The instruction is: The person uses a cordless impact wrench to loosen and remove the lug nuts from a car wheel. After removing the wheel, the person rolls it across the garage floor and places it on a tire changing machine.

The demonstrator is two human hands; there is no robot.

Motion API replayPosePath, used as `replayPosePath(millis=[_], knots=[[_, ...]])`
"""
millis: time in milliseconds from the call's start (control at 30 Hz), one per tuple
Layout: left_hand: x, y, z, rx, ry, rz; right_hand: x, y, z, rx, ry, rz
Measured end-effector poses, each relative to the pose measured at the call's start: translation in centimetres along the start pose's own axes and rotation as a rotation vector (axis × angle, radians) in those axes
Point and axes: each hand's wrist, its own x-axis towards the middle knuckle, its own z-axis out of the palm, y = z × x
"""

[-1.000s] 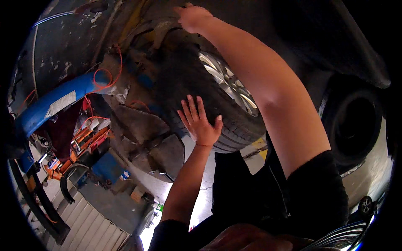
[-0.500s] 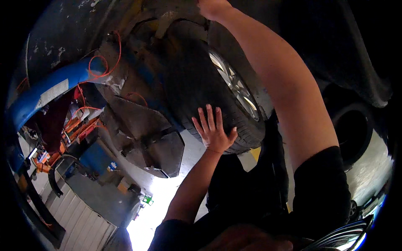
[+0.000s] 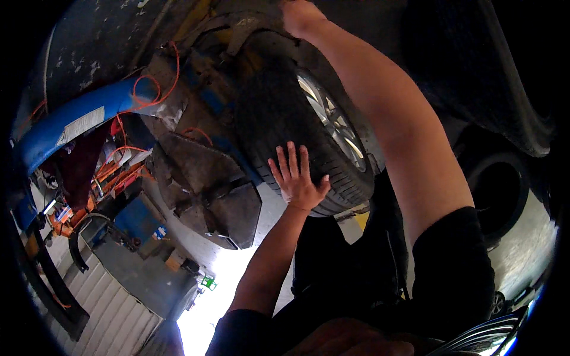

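A car wheel with a black tyre (image 3: 273, 133) and a silver spoked rim (image 3: 333, 121) stands upright before me. My left hand (image 3: 301, 185) lies flat on the tyre's tread, fingers spread. Stretched past the wheel, my right hand (image 3: 303, 19) is at the top edge of the view, close to a dark curved metal arm (image 3: 246, 26). Its fingers are cut off by the picture's edge and shadow, so their grip is unclear. Left of the tyre is a worn, dark metal turntable (image 3: 208, 184) with crossed slots.
A blue cylindrical tank (image 3: 95, 115) with an orange hose (image 3: 177, 71) lies at the left. Below it is a cluttered heap of orange tools (image 3: 113, 178). Other loose tyres (image 3: 504, 196) stand at the right. Light floor shows beyond my left forearm.
My left hand has shifted slightly up and left on the tread, still flat. The surroundings shift a little with the view. My right arm stays stretched to the top edge.
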Motion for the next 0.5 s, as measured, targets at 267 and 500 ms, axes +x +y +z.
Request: replayPosePath(millis=[267, 500], knots=[[-0.4, -0.5, 0.3, 0.017, 0.038, 0.026, -1.1, -0.1, -0.7, 0.798, -0.041, -0.353], [-0.3, -0.7, 0.6, -0.006, 0.070, 0.052, -0.6, 1.3, 0.1, 0.752, -0.055, -0.401]])
